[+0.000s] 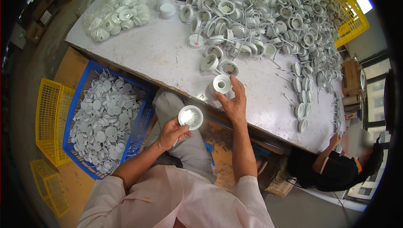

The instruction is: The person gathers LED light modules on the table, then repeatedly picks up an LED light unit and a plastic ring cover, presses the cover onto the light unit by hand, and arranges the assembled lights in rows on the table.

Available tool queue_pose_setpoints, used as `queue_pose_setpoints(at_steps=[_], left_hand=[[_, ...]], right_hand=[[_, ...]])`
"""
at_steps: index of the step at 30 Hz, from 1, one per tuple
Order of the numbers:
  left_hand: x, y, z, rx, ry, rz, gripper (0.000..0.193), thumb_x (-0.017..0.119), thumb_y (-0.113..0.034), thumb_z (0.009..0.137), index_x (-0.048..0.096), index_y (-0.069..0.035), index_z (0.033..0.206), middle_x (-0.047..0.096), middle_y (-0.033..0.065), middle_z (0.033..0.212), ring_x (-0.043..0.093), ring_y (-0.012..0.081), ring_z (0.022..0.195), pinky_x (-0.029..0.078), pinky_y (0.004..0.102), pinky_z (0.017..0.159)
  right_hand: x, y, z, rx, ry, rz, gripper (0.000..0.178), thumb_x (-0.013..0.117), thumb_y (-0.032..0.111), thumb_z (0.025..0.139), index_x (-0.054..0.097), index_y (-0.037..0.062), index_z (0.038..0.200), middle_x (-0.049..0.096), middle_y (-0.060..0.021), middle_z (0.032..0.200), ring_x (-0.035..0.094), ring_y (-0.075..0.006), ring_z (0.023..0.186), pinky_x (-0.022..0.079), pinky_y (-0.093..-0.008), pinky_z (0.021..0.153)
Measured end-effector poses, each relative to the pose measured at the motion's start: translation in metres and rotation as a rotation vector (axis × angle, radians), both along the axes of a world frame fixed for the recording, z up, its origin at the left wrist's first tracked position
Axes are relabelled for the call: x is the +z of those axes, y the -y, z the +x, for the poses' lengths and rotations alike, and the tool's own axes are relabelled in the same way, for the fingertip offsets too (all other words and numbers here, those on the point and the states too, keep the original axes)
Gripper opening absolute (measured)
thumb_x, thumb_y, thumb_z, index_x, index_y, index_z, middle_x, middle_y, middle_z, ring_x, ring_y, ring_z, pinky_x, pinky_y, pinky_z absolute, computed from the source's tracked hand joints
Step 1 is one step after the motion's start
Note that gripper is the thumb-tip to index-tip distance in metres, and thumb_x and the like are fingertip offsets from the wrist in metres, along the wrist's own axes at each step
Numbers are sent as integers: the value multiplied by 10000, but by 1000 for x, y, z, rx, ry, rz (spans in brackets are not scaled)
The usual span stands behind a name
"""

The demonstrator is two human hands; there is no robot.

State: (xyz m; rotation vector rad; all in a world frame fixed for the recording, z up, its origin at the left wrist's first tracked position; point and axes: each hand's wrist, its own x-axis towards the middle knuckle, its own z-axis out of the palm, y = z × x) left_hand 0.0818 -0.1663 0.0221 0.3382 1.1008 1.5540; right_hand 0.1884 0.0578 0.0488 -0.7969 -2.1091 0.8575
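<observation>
My left hand (172, 132) is closed on a white round plastic housing (191, 118), held over my lap with its open side up. Small pale parts show inside it, and a thin white stem or cable hangs below my fingers. Thumb and fingers of my right hand (235, 101) grip a white round cap with a hole in its middle (221, 84), near the table's front edge. Just beyond that cap, a few open housings (229, 68) of the same kind lie on the white table (147, 56).
A large heap of white housings with cables (268, 22) covers the table's far right, against a yellow crate (352, 9). A clear bag of white caps (119, 11) lies far left. A blue basket (69, 123) of white discs stands left of me. Another person (336, 165) sits at right.
</observation>
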Motion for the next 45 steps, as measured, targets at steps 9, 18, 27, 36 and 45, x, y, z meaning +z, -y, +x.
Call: queue_pose_setpoints(at_steps=[9,18,27,36,45], left_hand=[[-9,-6,3,-43,2,16,356,611,-180,894,517,29,1166,596,64,936,622,122,733,419,197,535],[-7,-6,1,-25,-13,35,344,575,-135,912,491,54,1187,610,111,997,647,157,760,403,183,497],[-5,-17,-13,-75,11,51,361,582,-161,903,494,51,1182,609,105,987,637,149,749,419,198,528],[9,-20,-20,-105,-6,72,315,594,-188,901,527,18,1131,608,51,879,616,101,745,399,201,552],[22,-20,-11,-152,-106,43,339,559,-134,893,503,49,1172,603,79,928,554,89,625,480,228,583]], right_hand=[[2,1,4,13,-47,-106,730,824,99,624,517,65,1286,502,-157,1228,493,-281,1146,423,-373,957],[2,1,-1,15,-18,-10,708,814,77,620,533,65,1270,520,-143,1222,511,-280,1125,430,-368,941],[12,-6,4,-43,-88,-110,598,753,15,678,550,40,1241,579,-89,1150,540,-205,1066,433,-334,910],[17,-13,28,39,-1066,-1269,469,560,310,911,507,-30,1229,615,-116,1022,598,-200,854,498,-291,737],[15,32,58,71,-1085,-1251,493,585,270,898,466,-28,1271,600,-92,1017,580,-181,872,489,-278,731]])
